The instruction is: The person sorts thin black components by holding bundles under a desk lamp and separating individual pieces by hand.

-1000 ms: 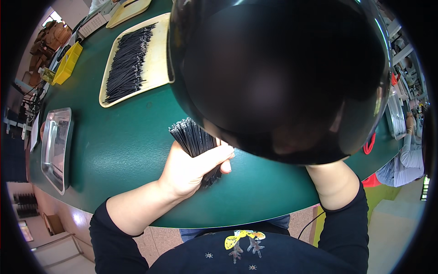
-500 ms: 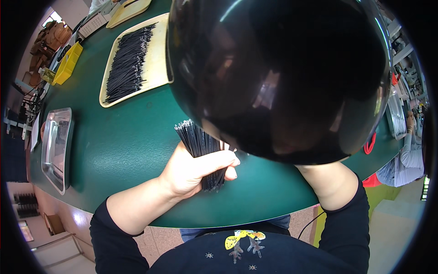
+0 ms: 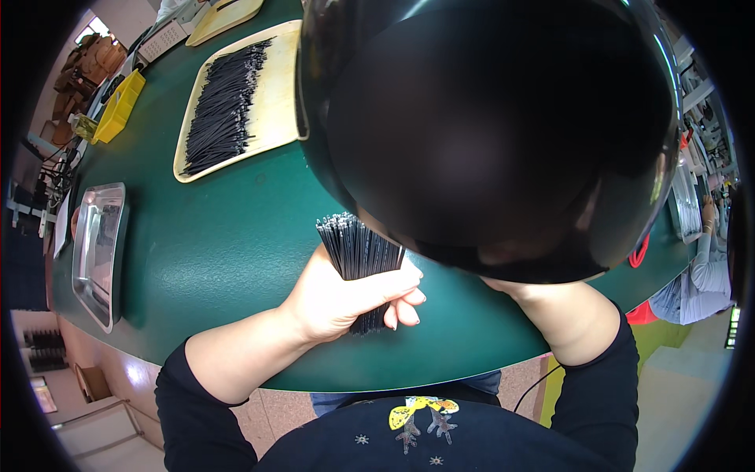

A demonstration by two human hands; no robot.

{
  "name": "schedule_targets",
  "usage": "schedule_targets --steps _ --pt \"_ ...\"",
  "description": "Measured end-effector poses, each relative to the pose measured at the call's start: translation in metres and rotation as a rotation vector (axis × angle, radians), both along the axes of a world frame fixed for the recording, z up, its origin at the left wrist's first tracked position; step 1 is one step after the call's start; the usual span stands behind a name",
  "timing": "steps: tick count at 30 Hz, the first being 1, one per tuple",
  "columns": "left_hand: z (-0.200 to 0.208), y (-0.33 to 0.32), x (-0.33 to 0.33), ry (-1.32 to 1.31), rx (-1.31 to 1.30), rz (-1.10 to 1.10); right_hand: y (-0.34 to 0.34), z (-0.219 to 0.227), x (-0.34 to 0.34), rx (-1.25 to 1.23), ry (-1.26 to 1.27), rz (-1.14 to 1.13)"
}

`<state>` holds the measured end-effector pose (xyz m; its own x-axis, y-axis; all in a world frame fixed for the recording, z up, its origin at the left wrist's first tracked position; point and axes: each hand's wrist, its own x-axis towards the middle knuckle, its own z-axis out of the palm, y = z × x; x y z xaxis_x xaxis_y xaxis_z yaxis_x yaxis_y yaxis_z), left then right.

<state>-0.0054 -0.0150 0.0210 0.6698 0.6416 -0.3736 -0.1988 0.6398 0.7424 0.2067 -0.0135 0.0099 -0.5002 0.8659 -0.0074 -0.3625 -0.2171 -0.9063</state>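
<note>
My left hand (image 3: 338, 295) is closed around a thick bundle of thin black wires (image 3: 358, 248) with silvery tips, held upright over the green table. A large glossy black dome (image 3: 495, 149) hangs above the table and covers much of the right side. My right hand (image 3: 511, 288) reaches beneath its lower rim; only the wrist and the base of the hand show, and its fingers are hidden. Farther off, a cream tray (image 3: 275, 134) holds a wide pile of similar black wires (image 3: 224, 110).
On the left of the green table (image 3: 212, 252) stands a clear rectangular tray (image 3: 98, 256), with a yellow bin (image 3: 119, 108) beyond it. Another cream tray (image 3: 224, 22) lies at the far edge. A red loop (image 3: 639, 252) and another person's arm (image 3: 710, 271) are at the right.
My left hand and its wire bundle have shifted slightly right, and its fingertips have come farther into view. My right hand has moved left along the dome's rim.
</note>
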Motion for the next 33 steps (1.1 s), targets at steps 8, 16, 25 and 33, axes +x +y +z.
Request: schedule_targets --steps 8,16,25,33 --pt "-0.01 0.002 0.001 -0.058 -0.069 0.101 0.002 -0.014 -0.023 0.53 -0.666 -0.236" --pt "-0.011 0.002 -0.004 -0.209 -0.293 0.036 -0.001 0.005 -0.017 0.53 -0.652 0.025" --pt "-0.012 0.002 0.0 -0.087 -0.076 0.079 0.001 0.003 -0.021 0.572 -0.762 -0.246" --pt "-0.01 0.003 0.001 -0.069 -0.104 0.054 0.003 -0.008 -0.019 0.5 -0.341 -0.427"
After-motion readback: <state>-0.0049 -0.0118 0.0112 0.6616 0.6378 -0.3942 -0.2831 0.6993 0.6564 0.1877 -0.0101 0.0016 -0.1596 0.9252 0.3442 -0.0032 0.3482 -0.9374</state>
